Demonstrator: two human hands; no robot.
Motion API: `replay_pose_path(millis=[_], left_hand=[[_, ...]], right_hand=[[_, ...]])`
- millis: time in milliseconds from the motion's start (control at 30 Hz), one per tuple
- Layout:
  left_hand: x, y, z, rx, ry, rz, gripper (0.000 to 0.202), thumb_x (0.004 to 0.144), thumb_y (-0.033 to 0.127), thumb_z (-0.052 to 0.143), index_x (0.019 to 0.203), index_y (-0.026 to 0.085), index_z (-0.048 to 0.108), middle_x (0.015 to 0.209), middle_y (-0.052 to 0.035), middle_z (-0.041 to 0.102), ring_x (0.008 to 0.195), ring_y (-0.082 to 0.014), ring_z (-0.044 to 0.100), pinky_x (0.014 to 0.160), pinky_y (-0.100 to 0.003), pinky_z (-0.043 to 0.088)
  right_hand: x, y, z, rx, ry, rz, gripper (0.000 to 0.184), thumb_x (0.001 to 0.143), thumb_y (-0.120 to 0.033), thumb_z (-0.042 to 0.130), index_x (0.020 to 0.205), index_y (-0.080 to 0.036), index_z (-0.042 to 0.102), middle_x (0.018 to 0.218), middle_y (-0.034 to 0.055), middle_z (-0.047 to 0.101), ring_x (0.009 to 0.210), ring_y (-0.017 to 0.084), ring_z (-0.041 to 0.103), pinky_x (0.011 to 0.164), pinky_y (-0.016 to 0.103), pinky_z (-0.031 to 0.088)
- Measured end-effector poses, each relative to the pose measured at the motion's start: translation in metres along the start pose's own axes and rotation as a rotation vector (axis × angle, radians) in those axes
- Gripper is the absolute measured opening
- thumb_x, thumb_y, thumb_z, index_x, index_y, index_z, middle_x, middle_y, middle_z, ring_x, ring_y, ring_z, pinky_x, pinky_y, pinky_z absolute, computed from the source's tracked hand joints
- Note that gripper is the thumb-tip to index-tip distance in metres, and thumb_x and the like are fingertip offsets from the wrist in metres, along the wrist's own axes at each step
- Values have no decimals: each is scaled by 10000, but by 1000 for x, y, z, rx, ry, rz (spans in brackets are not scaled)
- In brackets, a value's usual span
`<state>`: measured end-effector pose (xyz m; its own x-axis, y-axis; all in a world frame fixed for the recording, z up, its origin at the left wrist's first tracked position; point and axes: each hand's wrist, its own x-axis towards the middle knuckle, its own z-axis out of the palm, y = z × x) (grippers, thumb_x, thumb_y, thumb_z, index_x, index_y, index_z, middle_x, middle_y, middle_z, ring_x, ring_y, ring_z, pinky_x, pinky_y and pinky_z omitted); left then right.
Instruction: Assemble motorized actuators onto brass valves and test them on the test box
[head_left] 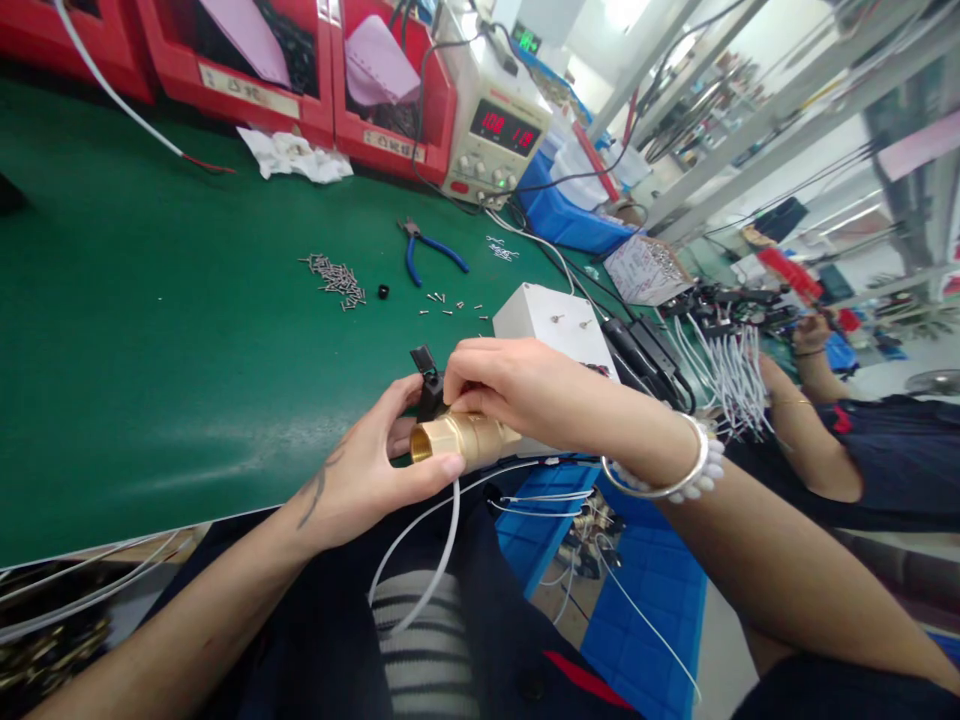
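Observation:
A brass valve body (pixel 471 438) with a threaded open end lies in my left hand (pixel 390 455), whose thumb presses along its near side while the fingers curl behind. A black plastic housing (pixel 430 392) with a raised flap sits against the valve's far side. Over the top of both reaches my right hand (pixel 499 380), fingers bent and pinched together at the joint between housing and brass. What those fingertips hold, if anything, is hidden. From under the valve a white cable (pixel 450 545) hangs down toward my lap.
On the green table (pixel 187 350) lie a pile of screws (pixel 337 280), blue-handled cutters (pixel 431 250) and a small black ring (pixel 383 291). A white box with switches (pixel 551 320) stands to the right. Behind are red bins (pixel 397 140) and a power supply (pixel 499 120). A co-worker sits at right.

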<state>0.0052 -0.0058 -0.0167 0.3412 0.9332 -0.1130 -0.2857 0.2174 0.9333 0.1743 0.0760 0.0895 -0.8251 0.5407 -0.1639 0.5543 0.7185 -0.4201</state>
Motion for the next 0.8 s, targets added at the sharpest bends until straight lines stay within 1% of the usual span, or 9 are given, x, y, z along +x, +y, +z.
replay_pose_path(millis=[100, 167, 233, 333, 433, 533, 600, 667, 800], left_hand=[[1, 2, 1, -16, 1, -11, 735, 778, 411, 807, 1395, 182, 479, 1451, -126, 605, 1199, -321, 691, 996, -381, 594], [1, 2, 1, -22, 2, -21, 771, 778, 462, 814, 1408, 178, 472, 1429, -142, 625, 1190, -342, 697, 996, -412, 595], [0, 0, 0, -5, -5, -30, 817, 775, 461, 833, 1444, 188, 451, 1425, -146, 633, 1230, -351, 677, 1051, -434, 566], [-2, -3, -1, 14, -14, -33, 835, 778, 454, 851, 1461, 205, 441, 1444, -141, 622, 1273, -335, 655, 1090, -412, 540], [-2, -2, -2, -40, -55, -31, 786, 814, 474, 827, 1441, 202, 439, 1366, -128, 679, 1214, -302, 693, 1038, -369, 572], [-2, 0, -2, -69, -62, -38, 802, 816, 476, 829, 1443, 191, 417, 1346, -131, 691, 1194, -295, 705, 1037, -365, 571], [-1, 0, -1, -54, -48, -48, 837, 795, 489, 842, 1448, 191, 413, 1379, -139, 670, 1222, -306, 690, 1047, -372, 566], [-1, 0, -1, -36, -26, -62, 873, 767, 512, 855, 1448, 188, 416, 1400, -148, 657, 1240, -321, 680, 1042, -379, 572], [-1, -1, -2, -31, -31, -70, 851, 768, 531, 849, 1442, 210, 442, 1345, -123, 699, 1227, -313, 690, 1019, -356, 584]], right_hand=[[17, -1, -15, -11, -162, 74, 201, 840, 43, 647, 780, -146, 618, 747, -14, 611, 653, 104, 498, 627, 242, 348], [31, 7, -24, 25, -248, 105, 163, 842, 3, 688, 862, -157, 659, 753, -23, 634, 660, 109, 528, 618, 242, 360], [48, 22, -28, 20, -184, 133, 188, 856, -8, 677, 980, -150, 679, 846, -13, 671, 740, 121, 584, 677, 240, 412], [75, 47, -18, -197, 31, 200, 279, 854, 47, 594, 1068, -113, 676, 1026, 45, 681, 908, 156, 606, 820, 265, 435], [97, 64, 4, -392, -10, 218, 328, 866, 58, 534, 1125, -86, 674, 1118, 113, 666, 972, 195, 595, 828, 289, 413], [105, 67, 20, -444, -66, 205, 333, 875, 57, 505, 1141, -53, 671, 1097, 152, 670, 948, 208, 600, 805, 296, 409], [102, 65, 21, -394, -43, 205, 304, 863, 42, 538, 1112, -47, 688, 1066, 145, 677, 932, 202, 601, 808, 291, 415], [89, 59, 14, -251, 33, 209, 251, 873, 12, 566, 1059, -66, 715, 1016, 106, 688, 902, 179, 605, 825, 280, 430], [42, 43, -4, 302, 198, 161, 184, 959, -119, 554, 1031, -120, 723, 917, 25, 702, 805, 118, 637, 808, 252, 500]])
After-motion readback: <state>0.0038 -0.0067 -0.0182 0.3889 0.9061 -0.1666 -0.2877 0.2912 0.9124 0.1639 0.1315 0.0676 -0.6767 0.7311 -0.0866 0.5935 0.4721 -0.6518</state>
